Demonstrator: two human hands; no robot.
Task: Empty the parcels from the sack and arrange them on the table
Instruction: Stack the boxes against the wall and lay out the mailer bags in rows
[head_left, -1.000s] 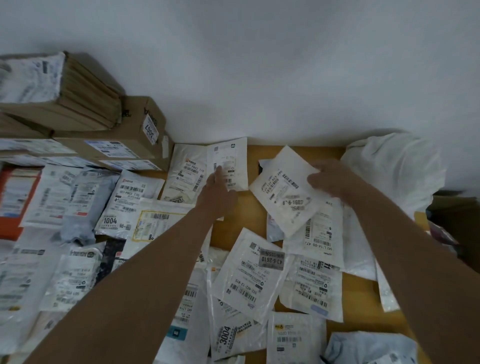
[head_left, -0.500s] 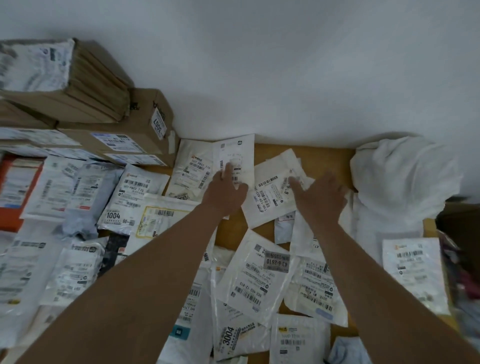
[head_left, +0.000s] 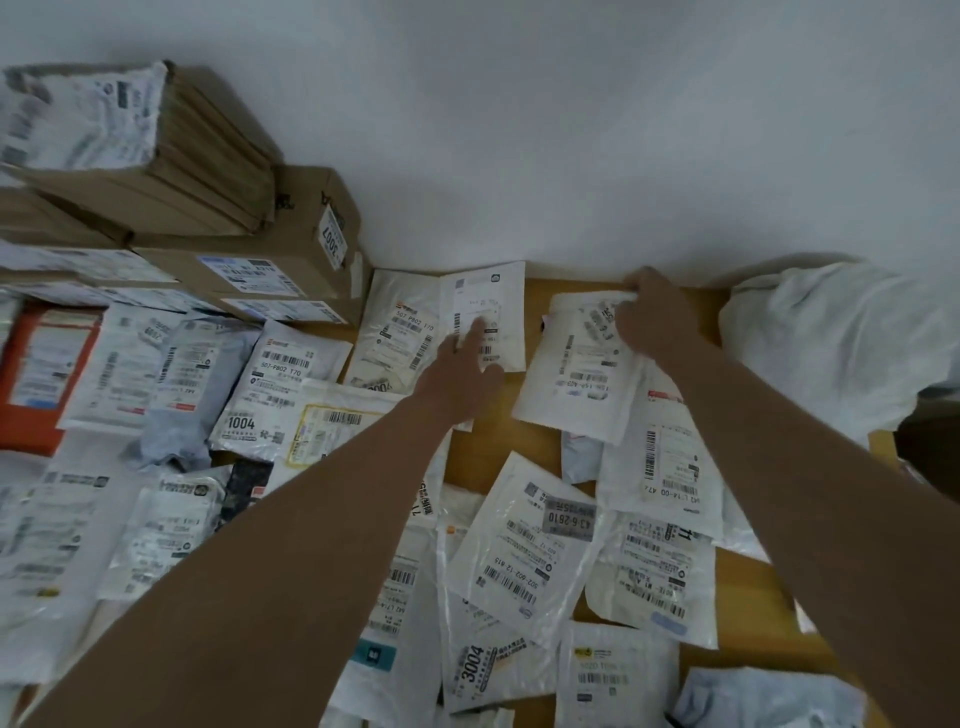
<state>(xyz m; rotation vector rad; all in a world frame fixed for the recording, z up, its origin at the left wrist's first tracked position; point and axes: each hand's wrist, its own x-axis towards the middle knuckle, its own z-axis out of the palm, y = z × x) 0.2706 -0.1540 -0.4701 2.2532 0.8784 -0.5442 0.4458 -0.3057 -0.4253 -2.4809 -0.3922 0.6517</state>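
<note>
Hands (head_left: 655, 318) on parcel-strewn wood table (head_left: 530, 451)

Both bare forearms are reaching forward and away from the camera, converging slightly toward the far side. The left hand (head_left: 460, 371) is lying palm down with its fingers stretched out straight and pressing flat. The right hand (head_left: 655, 317) is extending farther, its fingers curling at the tips and pinching an edge there.

White labelled parcels (head_left: 524, 551) lie overlapping across the wooden table (head_left: 524, 441).
</note>
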